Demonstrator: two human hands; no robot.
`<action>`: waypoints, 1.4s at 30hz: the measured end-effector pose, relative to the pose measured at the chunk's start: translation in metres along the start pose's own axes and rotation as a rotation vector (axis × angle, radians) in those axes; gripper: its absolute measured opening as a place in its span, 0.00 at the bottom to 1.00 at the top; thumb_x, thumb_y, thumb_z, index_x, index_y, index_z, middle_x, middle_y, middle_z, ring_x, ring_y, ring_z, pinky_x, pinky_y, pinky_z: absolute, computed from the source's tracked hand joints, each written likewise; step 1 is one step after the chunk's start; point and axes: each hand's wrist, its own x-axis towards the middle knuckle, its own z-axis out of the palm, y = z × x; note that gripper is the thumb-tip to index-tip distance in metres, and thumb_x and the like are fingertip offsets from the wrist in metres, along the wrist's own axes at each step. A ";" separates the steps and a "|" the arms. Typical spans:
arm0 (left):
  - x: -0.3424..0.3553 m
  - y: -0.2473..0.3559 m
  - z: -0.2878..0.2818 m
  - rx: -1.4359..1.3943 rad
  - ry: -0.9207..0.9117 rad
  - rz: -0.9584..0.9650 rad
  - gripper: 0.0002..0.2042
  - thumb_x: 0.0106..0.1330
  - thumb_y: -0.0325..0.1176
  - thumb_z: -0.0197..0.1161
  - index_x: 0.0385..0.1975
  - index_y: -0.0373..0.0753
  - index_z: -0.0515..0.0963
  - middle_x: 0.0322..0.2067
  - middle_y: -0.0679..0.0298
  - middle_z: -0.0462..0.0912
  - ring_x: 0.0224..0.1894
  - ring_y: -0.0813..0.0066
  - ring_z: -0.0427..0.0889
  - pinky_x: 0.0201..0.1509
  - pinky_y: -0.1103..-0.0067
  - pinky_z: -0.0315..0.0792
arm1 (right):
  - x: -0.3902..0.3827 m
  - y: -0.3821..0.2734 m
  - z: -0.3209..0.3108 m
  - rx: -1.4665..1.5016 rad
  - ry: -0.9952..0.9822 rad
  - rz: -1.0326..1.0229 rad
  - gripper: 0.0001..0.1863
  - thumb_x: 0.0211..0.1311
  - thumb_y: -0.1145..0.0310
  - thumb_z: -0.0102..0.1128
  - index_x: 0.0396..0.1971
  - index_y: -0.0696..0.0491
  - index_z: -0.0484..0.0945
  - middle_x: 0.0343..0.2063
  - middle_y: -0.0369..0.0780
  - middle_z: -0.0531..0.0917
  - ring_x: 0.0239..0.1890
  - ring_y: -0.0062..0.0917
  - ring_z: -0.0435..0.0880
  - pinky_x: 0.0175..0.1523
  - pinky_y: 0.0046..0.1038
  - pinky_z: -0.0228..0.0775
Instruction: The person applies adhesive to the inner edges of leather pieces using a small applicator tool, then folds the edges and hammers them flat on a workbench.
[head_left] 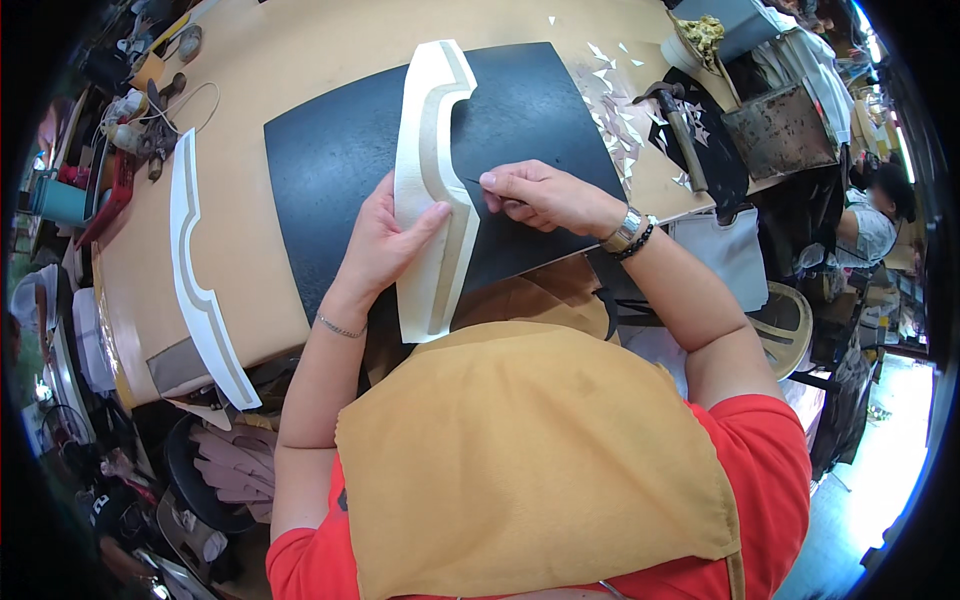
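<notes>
My left hand [392, 238] is closed on a long, curved cream leather-like piece [412, 190], thumb on top and fingers beneath. A beige strip follows the piece's notched right edge. To the right of that edge, my right hand [545, 197] pinches a thin, dark, pointed tool [473, 181]; its exact kind is too small to make out. The tool's tip lies close to the notch's lower corner, and I cannot tell if it touches. Beneath both hands is a black mat [340, 150]. A second piece of similar shape [190, 270] lies at the table's left.
A hammer [685, 140] rests at the right beside scattered triangular offcuts [615, 130]. Further right stand a rusty metal box [780, 130] and a tub [695, 45]. Tools with a cord [160, 130] and a red tray [110, 195] line the left edge. Another person [870, 220] sits far right.
</notes>
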 end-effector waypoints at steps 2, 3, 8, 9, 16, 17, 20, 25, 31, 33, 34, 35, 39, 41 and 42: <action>0.000 -0.001 0.000 0.003 0.001 -0.002 0.20 0.72 0.30 0.69 0.59 0.35 0.73 0.48 0.65 0.85 0.49 0.79 0.84 0.54 0.77 0.80 | 0.001 -0.001 0.001 -0.018 0.000 -0.003 0.22 0.78 0.44 0.52 0.33 0.48 0.76 0.18 0.22 0.59 0.17 0.09 0.50 0.21 0.18 0.41; 0.000 -0.001 0.001 0.004 0.003 -0.001 0.20 0.71 0.30 0.69 0.60 0.35 0.73 0.48 0.65 0.85 0.48 0.79 0.84 0.53 0.78 0.80 | 0.004 -0.001 0.002 -0.034 -0.013 -0.012 0.23 0.78 0.44 0.51 0.33 0.48 0.76 0.18 0.22 0.59 0.17 0.09 0.51 0.21 0.18 0.41; 0.001 -0.003 0.000 0.009 0.003 0.005 0.21 0.71 0.30 0.70 0.60 0.36 0.72 0.48 0.64 0.85 0.47 0.79 0.85 0.52 0.78 0.80 | 0.008 -0.001 0.004 -0.050 -0.018 -0.027 0.23 0.78 0.44 0.52 0.33 0.49 0.76 0.17 0.22 0.60 0.17 0.09 0.51 0.20 0.18 0.42; 0.001 -0.002 0.001 0.012 0.005 0.004 0.21 0.71 0.30 0.70 0.60 0.35 0.72 0.48 0.64 0.85 0.48 0.79 0.85 0.52 0.78 0.80 | 0.008 -0.001 0.004 -0.048 -0.017 -0.027 0.23 0.78 0.44 0.52 0.33 0.49 0.76 0.17 0.22 0.60 0.17 0.09 0.51 0.20 0.18 0.42; 0.000 -0.002 0.001 0.018 0.000 0.004 0.19 0.71 0.30 0.69 0.59 0.35 0.74 0.49 0.64 0.85 0.50 0.79 0.83 0.55 0.78 0.79 | 0.003 -0.001 0.002 -0.061 -0.021 -0.048 0.22 0.80 0.46 0.52 0.33 0.49 0.76 0.18 0.21 0.59 0.18 0.07 0.51 0.21 0.15 0.39; 0.000 -0.002 0.001 0.018 0.004 0.006 0.19 0.71 0.30 0.69 0.59 0.35 0.74 0.49 0.64 0.85 0.50 0.79 0.83 0.55 0.78 0.79 | 0.003 -0.001 0.001 -0.038 -0.014 -0.047 0.22 0.79 0.46 0.52 0.33 0.48 0.76 0.18 0.21 0.59 0.18 0.06 0.51 0.21 0.15 0.39; 0.000 -0.002 0.001 0.013 0.008 0.005 0.19 0.71 0.30 0.69 0.59 0.35 0.74 0.49 0.64 0.85 0.49 0.80 0.83 0.55 0.78 0.79 | 0.003 -0.001 0.000 -0.001 -0.004 -0.051 0.22 0.79 0.45 0.52 0.33 0.48 0.77 0.18 0.21 0.59 0.18 0.06 0.51 0.21 0.15 0.39; 0.000 -0.002 0.000 0.012 -0.001 -0.001 0.19 0.72 0.30 0.69 0.59 0.36 0.74 0.48 0.64 0.85 0.49 0.80 0.83 0.54 0.77 0.79 | 0.010 -0.004 0.004 -0.064 -0.012 -0.050 0.23 0.79 0.44 0.51 0.33 0.49 0.76 0.17 0.22 0.59 0.17 0.09 0.51 0.20 0.18 0.42; 0.000 -0.002 0.000 0.004 -0.003 -0.001 0.19 0.71 0.30 0.69 0.59 0.35 0.74 0.49 0.64 0.85 0.50 0.79 0.83 0.55 0.77 0.79 | 0.010 -0.003 0.003 -0.065 -0.029 -0.073 0.22 0.79 0.45 0.51 0.33 0.48 0.76 0.17 0.23 0.60 0.17 0.09 0.52 0.20 0.18 0.43; -0.001 0.000 0.001 0.015 0.006 0.003 0.19 0.71 0.30 0.69 0.59 0.36 0.74 0.49 0.64 0.85 0.50 0.79 0.83 0.55 0.77 0.79 | 0.005 -0.007 0.005 -0.069 -0.011 -0.067 0.22 0.79 0.44 0.52 0.32 0.48 0.76 0.18 0.22 0.60 0.18 0.07 0.51 0.21 0.16 0.40; -0.001 0.000 0.001 0.021 0.010 0.004 0.19 0.71 0.30 0.69 0.59 0.36 0.74 0.49 0.64 0.85 0.50 0.79 0.83 0.55 0.77 0.79 | 0.003 -0.008 0.006 -0.071 -0.002 -0.064 0.23 0.79 0.44 0.52 0.32 0.48 0.76 0.18 0.21 0.60 0.18 0.07 0.50 0.21 0.16 0.38; -0.001 -0.001 0.001 0.021 0.011 0.006 0.19 0.71 0.30 0.69 0.59 0.36 0.74 0.49 0.64 0.85 0.50 0.79 0.83 0.55 0.77 0.79 | 0.002 -0.007 0.004 -0.052 0.012 -0.062 0.23 0.79 0.44 0.52 0.32 0.48 0.76 0.18 0.21 0.60 0.18 0.07 0.50 0.21 0.16 0.39; 0.000 -0.001 0.001 0.020 0.006 0.005 0.19 0.71 0.30 0.69 0.59 0.36 0.75 0.49 0.64 0.85 0.50 0.79 0.83 0.55 0.77 0.79 | 0.005 -0.005 0.001 -0.028 0.025 -0.055 0.22 0.79 0.44 0.52 0.33 0.48 0.76 0.18 0.22 0.60 0.18 0.08 0.51 0.21 0.16 0.42; 0.000 -0.001 0.001 0.014 0.001 0.004 0.19 0.72 0.30 0.69 0.59 0.36 0.75 0.49 0.64 0.85 0.50 0.80 0.83 0.55 0.77 0.79 | 0.008 -0.007 0.003 -0.040 0.012 -0.057 0.22 0.78 0.44 0.52 0.33 0.48 0.76 0.18 0.22 0.60 0.18 0.09 0.51 0.21 0.17 0.43; 0.000 -0.002 0.000 0.009 -0.002 0.005 0.19 0.72 0.30 0.69 0.59 0.36 0.75 0.49 0.64 0.85 0.50 0.80 0.83 0.55 0.77 0.79 | 0.009 -0.008 0.004 -0.045 0.007 -0.060 0.22 0.78 0.44 0.52 0.33 0.48 0.76 0.18 0.22 0.60 0.18 0.09 0.52 0.21 0.17 0.43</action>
